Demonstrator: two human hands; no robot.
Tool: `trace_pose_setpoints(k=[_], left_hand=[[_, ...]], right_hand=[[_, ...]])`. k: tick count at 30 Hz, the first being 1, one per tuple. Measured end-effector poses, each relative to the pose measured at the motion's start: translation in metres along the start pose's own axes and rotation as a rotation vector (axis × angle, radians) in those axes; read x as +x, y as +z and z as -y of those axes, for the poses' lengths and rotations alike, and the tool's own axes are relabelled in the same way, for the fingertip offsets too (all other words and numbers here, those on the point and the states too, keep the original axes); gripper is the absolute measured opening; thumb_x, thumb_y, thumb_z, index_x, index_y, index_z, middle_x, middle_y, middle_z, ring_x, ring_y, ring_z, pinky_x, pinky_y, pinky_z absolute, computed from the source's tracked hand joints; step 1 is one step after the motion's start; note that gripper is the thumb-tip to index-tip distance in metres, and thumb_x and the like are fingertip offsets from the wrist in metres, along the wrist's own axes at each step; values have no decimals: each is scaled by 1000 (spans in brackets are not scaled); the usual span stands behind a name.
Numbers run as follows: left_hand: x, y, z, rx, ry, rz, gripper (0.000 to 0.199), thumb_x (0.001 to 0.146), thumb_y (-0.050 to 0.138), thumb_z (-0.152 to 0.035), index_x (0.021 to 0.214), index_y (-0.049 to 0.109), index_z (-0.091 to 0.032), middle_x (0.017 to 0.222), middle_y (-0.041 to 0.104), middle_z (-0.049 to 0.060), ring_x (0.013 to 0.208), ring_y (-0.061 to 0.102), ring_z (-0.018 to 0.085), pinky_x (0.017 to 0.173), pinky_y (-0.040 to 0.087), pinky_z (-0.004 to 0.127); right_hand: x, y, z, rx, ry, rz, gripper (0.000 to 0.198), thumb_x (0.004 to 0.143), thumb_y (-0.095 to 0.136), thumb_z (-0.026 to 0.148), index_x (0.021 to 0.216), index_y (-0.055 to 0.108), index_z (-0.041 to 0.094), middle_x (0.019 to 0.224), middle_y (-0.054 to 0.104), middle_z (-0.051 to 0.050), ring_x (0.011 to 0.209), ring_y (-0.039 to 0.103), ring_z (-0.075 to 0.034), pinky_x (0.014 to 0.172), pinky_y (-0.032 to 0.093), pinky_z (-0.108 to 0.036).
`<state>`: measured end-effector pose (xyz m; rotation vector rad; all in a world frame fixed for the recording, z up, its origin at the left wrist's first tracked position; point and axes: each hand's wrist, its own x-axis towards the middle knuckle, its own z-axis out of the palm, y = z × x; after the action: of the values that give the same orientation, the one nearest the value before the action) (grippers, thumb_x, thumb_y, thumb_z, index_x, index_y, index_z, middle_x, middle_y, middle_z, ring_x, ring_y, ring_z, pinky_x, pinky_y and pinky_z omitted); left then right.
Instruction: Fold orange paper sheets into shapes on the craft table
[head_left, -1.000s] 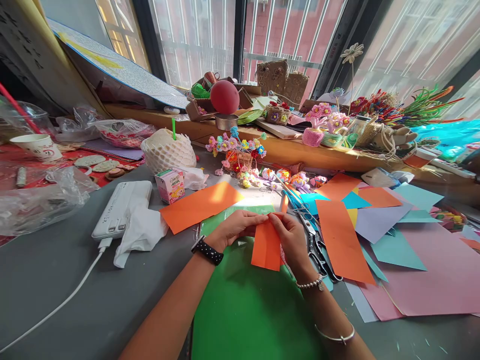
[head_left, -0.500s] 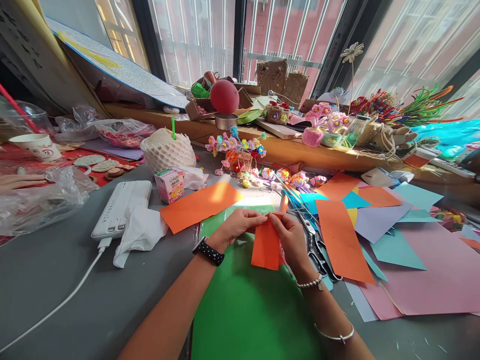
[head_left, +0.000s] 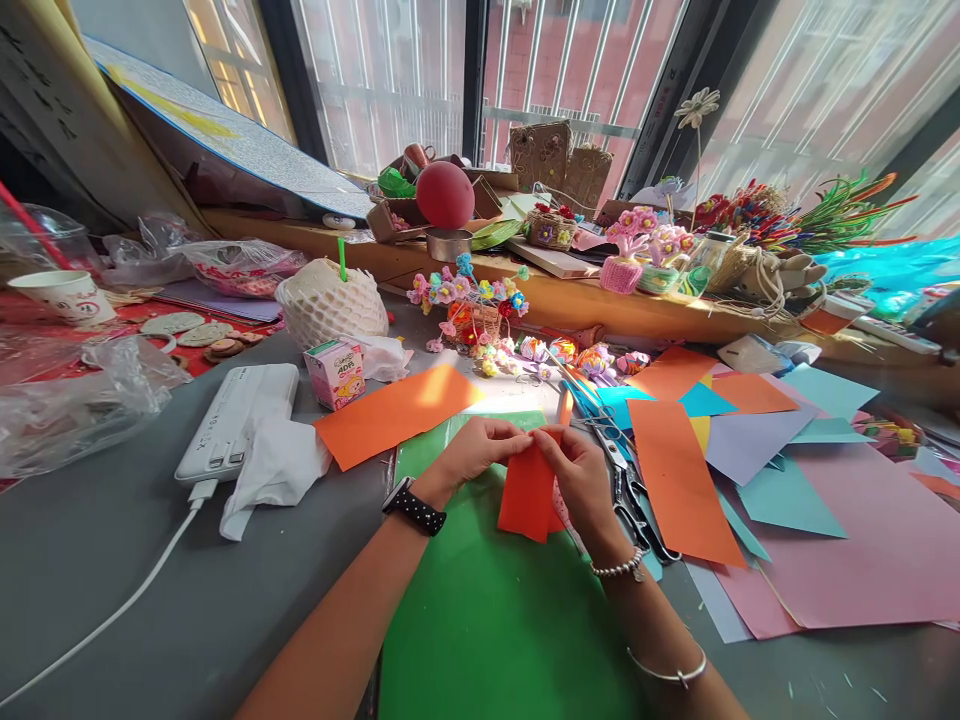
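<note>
Both hands pinch the top edge of a folded orange paper strip, which hangs down over a green mat. My left hand, with a dark watch at its wrist, is closed on the strip's upper left corner. My right hand, with a beaded bracelet, grips the upper right part, and its fingertips meet those of the left. A second layer of orange shows behind the strip. Just right of my right hand lie black-handled scissors. Another orange sheet rests beyond my left hand.
Coloured paper sheets cover the right side. A white power bank with a cable, a crumpled tissue, a small pink box and a coconut in foam net stand left. Crocheted flowers sit at the back.
The orange strip's lower end has swung slightly, and more of its back layer shows at the right. Both hands keep their grip. The whole view has shifted a little.
</note>
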<state>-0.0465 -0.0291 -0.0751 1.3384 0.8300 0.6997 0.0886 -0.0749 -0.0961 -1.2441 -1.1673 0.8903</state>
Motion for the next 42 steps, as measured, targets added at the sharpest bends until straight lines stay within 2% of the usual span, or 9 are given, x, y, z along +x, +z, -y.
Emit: trace_pose_setpoints(k=[5,10,15,20,26,31,35,42], left_hand=[[1,0,1,-12,10,17,26,61,66,-36,61,60,-11,59,57,-1,60,51,10,59,39,21],[1,1,0,-1,8,11,26,61,65,-36,59,59,-11,58,55,-1,58,50,9,57,38,20],[0,2,-3,-16,2,-22,27,59,67,-37,58,59,-11,58,55,-1,59,50,10,59,40,21],[0,-1,0,-71,31,-139,25,63,64,-37,62,59,-13,63,56,-1,61,51,10,61,41,21],[1,-2,2,-61,83,-202,24,66,62,-37,70,62,-13,69,59,1,67,53,11,65,42,22],[1,-2,2,-79,83,-217,26,65,62,-37,74,65,-13,70,61,2,68,54,12,64,44,22],[1,-2,2,-69,83,-223,26,65,63,-37,75,65,-13,70,61,2,67,54,13,64,44,23],[-1,0,-1,-43,100,-214,29,63,64,-38,76,66,-12,70,62,3,67,55,13,64,44,24]], right_hand=[[1,0,0,-24,-23,-13,19,74,54,35,73,61,17,69,60,-1,64,52,-13,55,41,-22],[-1,1,3,77,16,-5,18,73,55,34,71,61,18,65,57,1,62,53,-13,53,42,-21],[0,0,6,117,46,-5,22,76,50,37,75,61,18,69,60,-1,63,54,-13,56,44,-23],[2,-4,5,-99,-82,-74,20,74,54,34,85,59,18,80,62,-4,71,58,-15,61,47,-26],[-2,-1,4,-381,-387,-93,22,80,46,21,98,59,22,85,59,-4,72,57,-14,63,48,-26],[-3,-1,2,-520,-559,-105,23,79,45,13,92,62,23,82,58,-3,72,56,-14,62,47,-26],[-2,-1,3,-552,-587,-103,23,77,44,10,89,62,20,80,57,-4,72,55,-15,63,47,-28],[-4,-1,6,-493,-490,-111,20,78,42,13,84,59,21,82,57,-4,69,56,-15,64,49,-30]])
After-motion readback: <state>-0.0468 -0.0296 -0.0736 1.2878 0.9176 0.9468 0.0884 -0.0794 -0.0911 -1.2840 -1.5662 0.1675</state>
